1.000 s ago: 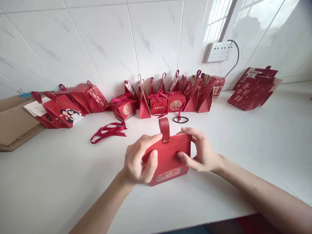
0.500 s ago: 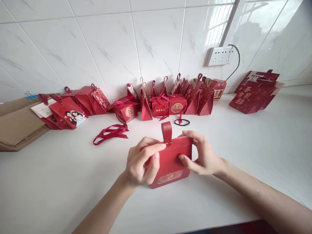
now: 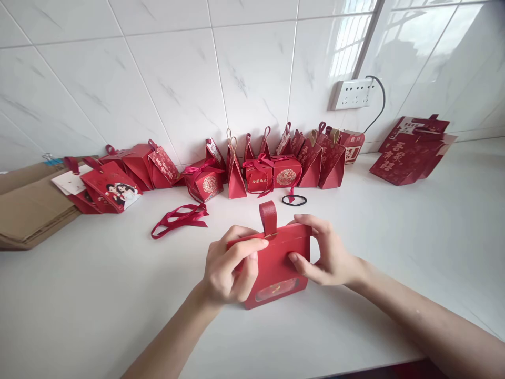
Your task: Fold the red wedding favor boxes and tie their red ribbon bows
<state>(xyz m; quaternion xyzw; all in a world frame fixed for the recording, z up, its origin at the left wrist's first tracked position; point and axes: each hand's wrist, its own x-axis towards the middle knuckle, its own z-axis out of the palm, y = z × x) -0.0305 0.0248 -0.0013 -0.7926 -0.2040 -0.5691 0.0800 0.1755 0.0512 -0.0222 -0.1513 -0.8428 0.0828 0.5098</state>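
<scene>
Near ctr. of the white countertop (image 3: pixel 118 321): red gift box (image 3: pixel 278 258), upright, its near face w/ an oval-ended clear window (image 3: pixel 277 289) low down & a red strap loop (image 3: pixel 269 217) standing from the top edge. L. hand (image 3: pixel 231 266), partly closed, grips the box's left side, index fingertip at the loop's base, thumb on or beside the near face. R. hand (image 3: pixel 329 252), also partly closed, pinches the right side: thumb on the near face, other fingers at the top right edge & behind

Beyond the box: loose dark-red ribbon (image 3: pixel 179 221) to the left; black elastic band (image 3: pixel 294 200) roughly straight behind. Far left: brown cardboard stack (image 3: pixel 31 210) w/ a blue binder clip (image 3: pixel 53 160); just right of it, couple-print box (image 3: pixel 116 192) amid other red boxes. Far ctr.: row of red boxes, incl. ribbon-tied box (image 3: pixel 205 184) & triangular box (image 3: pixel 236 179). Far right: group of dark-red boxes (image 3: pixel 406 152) w/ Chinese characters. At back: tiled wall (image 3: pixel 173 79) w/ white power socket (image 3: pixel 352 95) & black cable (image 3: pixel 382 100)
</scene>
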